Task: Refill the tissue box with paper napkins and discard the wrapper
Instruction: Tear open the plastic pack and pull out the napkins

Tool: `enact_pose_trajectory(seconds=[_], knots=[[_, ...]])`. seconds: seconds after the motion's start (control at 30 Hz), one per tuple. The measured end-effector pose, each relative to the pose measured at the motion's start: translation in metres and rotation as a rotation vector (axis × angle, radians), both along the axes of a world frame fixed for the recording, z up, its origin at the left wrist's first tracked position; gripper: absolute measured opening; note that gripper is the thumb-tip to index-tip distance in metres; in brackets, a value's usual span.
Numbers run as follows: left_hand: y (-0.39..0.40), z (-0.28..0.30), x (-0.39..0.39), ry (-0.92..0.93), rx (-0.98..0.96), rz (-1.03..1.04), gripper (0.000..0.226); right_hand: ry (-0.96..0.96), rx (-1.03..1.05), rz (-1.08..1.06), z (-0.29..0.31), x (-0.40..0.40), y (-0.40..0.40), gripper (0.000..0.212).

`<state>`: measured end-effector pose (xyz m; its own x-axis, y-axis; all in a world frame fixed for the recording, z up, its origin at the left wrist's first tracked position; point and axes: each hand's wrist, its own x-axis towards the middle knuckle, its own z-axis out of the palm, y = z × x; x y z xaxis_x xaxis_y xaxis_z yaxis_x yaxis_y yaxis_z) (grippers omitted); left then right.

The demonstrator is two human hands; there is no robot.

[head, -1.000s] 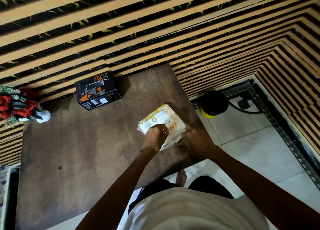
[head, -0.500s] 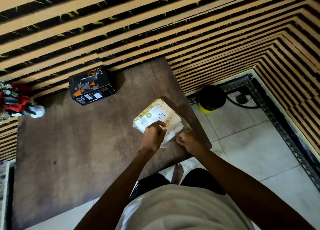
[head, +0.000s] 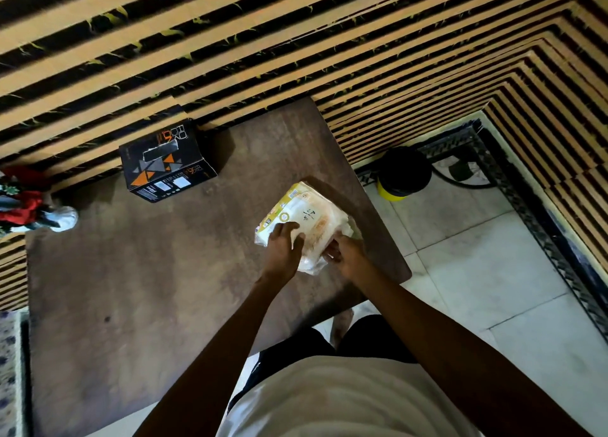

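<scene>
Because the pack [head: 304,221] is soft napkins in thin, slippery film, it looks light and squashy; the loose near end seems the best place to pull. It lies right of the box [head: 167,162]. Left hand [head: 283,251] presses it with bent fingers; right hand [head: 345,254] pinches the wrapper. Handwriting reads about "47"; the box print looks like "BOOM", not clear.

Dim indoor light, wide-angle warp at edges, arms underexposed.
</scene>
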<state>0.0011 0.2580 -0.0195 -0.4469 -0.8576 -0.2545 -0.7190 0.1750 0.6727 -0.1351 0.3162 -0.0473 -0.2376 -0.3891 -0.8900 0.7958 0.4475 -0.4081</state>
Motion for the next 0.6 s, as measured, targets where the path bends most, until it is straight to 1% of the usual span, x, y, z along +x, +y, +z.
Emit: enact_pose_trajectory(seconds=[0.1,0.17,0.23,0.27,0.33,0.43,0.53,0.57,0.6], knots=[[-0.019,-0.001,0.008,-0.03,0.081,0.063,0.036,-0.01,-0.003,0.004,0.002,0.004,-0.009,0.036],[-0.03,-0.003,0.012,-0.018,0.129,0.08,0.034,-0.022,-0.026,0.035,0.004,0.004,-0.014,0.033],[-0.04,-0.005,0.017,0.028,0.159,0.104,0.031,-0.039,-0.05,0.064,0.008,0.003,-0.02,0.013],[-0.045,-0.006,0.018,0.037,0.164,0.109,0.03,-0.062,-0.061,0.063,0.006,0.002,-0.021,0.008],[-0.052,-0.008,0.02,0.029,0.161,0.112,0.031,-0.078,-0.077,0.09,0.007,-0.001,-0.023,0.009],[-0.059,-0.009,0.02,-0.005,0.134,0.108,0.031,-0.017,-0.059,0.177,0.009,0.001,-0.026,0.013],[-0.063,-0.011,0.02,-0.02,0.139,0.138,0.027,0.08,-0.04,0.199,0.005,0.004,-0.029,0.027],[-0.065,-0.011,0.019,-0.035,0.113,0.155,0.026,0.099,-0.045,0.213,0.007,0.006,-0.03,0.025],[-0.068,-0.01,0.02,-0.056,0.082,0.165,0.026,0.114,-0.043,0.229,0.005,0.008,-0.03,0.016]])
